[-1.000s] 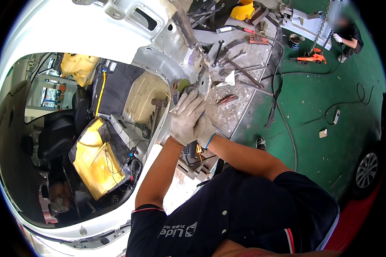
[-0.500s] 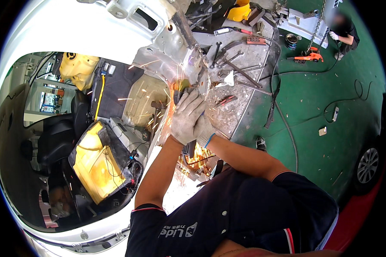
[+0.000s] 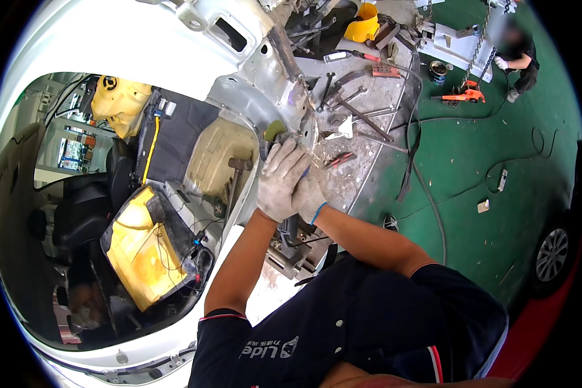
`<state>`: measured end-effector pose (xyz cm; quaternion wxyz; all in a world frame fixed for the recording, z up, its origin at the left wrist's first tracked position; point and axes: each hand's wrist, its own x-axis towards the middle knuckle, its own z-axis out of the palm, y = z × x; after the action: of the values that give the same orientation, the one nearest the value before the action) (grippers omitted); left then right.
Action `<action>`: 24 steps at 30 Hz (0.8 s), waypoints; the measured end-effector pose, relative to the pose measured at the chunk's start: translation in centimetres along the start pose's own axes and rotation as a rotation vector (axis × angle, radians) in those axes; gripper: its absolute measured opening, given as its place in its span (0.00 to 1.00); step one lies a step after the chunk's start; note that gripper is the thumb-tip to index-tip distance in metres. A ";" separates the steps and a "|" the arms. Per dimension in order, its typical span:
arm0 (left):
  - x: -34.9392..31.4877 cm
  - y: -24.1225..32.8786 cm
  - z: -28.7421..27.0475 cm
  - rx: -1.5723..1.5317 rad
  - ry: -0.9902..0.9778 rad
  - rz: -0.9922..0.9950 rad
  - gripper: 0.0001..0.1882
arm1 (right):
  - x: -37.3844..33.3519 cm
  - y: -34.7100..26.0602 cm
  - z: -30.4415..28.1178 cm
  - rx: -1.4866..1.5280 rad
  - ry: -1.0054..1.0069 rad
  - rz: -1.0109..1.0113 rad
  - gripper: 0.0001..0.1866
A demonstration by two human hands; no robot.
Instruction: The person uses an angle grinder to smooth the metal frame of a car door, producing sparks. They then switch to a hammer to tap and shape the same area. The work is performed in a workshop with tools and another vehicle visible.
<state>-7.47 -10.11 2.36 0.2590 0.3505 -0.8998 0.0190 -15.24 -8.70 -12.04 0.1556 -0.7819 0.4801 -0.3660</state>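
Note:
An angle grinder with a yellow-green disc rests at the cut edge of a white car body panel. My left hand, in a pale dirty work glove, lies over the grinder's head with its fingers bent down over it. Beside and partly under it, my right hand, gloved with a blue cuff edge, grips the tool. Most of the grinder's body is covered by both hands; a dark part shows below them. No sparks are visible around the disc.
Wrenches, a red-handled tool and bars lie on the grey platform right of the panel. A hammer lies inside the car shell. Hoses cross the green floor. Another person crouches at far right beside an orange tool.
The sparks that flew around the disc and below my hands have gone. My hands have hardly moved, both staying on the grinder.

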 end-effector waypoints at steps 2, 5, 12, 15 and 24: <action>-0.2 -0.4 0.2 0.000 0.019 0.004 0.28 | 0.2 0.0 -0.5 -0.037 0.066 -0.042 0.17; 0.0 -0.2 0.2 -0.009 0.030 0.004 0.28 | 0.2 0.4 0.4 -0.008 0.065 0.001 0.17; 0.0 -0.5 0.0 -0.017 0.022 0.028 0.25 | 1.0 0.1 -2.0 0.274 -0.225 0.129 0.26; 0.0 -0.6 0.0 -0.024 0.021 0.036 0.26 | 0.5 -0.4 -0.7 -0.006 -0.078 0.094 0.22; -0.2 -0.7 0.0 -0.029 0.003 0.025 0.27 | 0.4 0.5 2.1 0.936 0.045 0.279 0.22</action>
<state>-6.87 -10.55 2.21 0.2654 0.3352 -0.9039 0.0098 -13.95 -9.54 -13.64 0.5275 -0.5480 0.3675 -0.5352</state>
